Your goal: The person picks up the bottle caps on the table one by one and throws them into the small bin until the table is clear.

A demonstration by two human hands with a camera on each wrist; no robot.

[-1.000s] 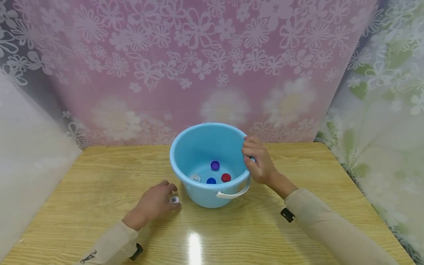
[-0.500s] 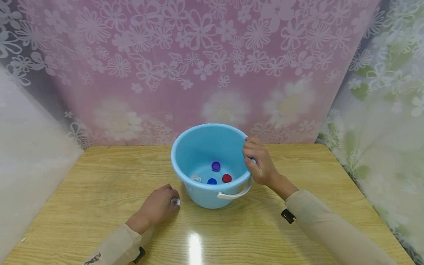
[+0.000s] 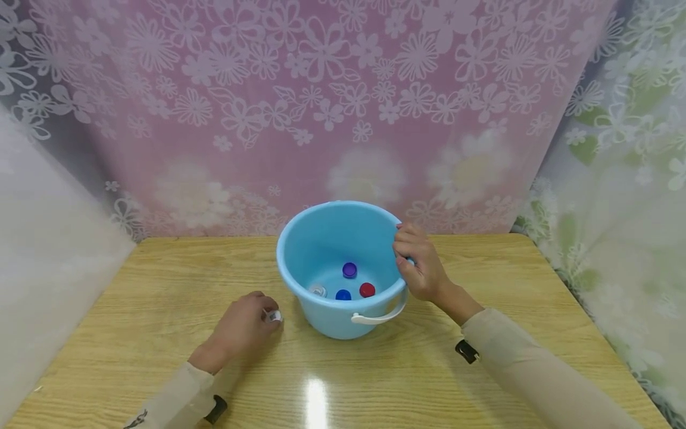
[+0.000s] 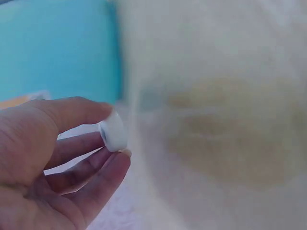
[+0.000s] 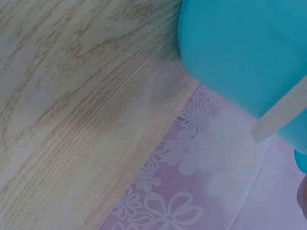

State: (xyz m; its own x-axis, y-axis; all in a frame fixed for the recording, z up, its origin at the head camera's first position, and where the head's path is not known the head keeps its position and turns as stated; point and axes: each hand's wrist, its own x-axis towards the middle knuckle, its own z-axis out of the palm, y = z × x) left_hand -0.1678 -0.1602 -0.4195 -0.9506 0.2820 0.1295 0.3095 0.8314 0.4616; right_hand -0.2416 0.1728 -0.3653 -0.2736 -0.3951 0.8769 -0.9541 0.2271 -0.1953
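My left hand (image 3: 241, 325) pinches a small white bottle cap (image 3: 274, 316) beside the bucket's left side. In the left wrist view, the cap (image 4: 114, 132) is tilted on edge between my thumb (image 4: 81, 114) and fingertips. A light blue bucket (image 3: 332, 322) stands on the table with its white handle (image 3: 380, 317) hanging down in front. My right hand (image 3: 420, 262) grips the bucket's right rim, thumb outside. Inside on the bottom lie a purple cap (image 3: 349, 270), a red cap (image 3: 367, 290), a blue cap (image 3: 343, 295) and a whitish cap (image 3: 318, 290), the front ones partly hidden by the rim.
The wooden table (image 3: 177, 298) runs back to a pink flowered curtain (image 3: 257, 149). Pale cloth hangs along the left side, and a green-and-white flowered curtain (image 3: 632, 226) along the right. A tiny pale scrap (image 3: 37, 389) lies near the table's left edge.
My left fingers have closed on the white cap, and the hand has since shifted slightly left and away from the bucket with it. My right hand keeps its grip on the rim.
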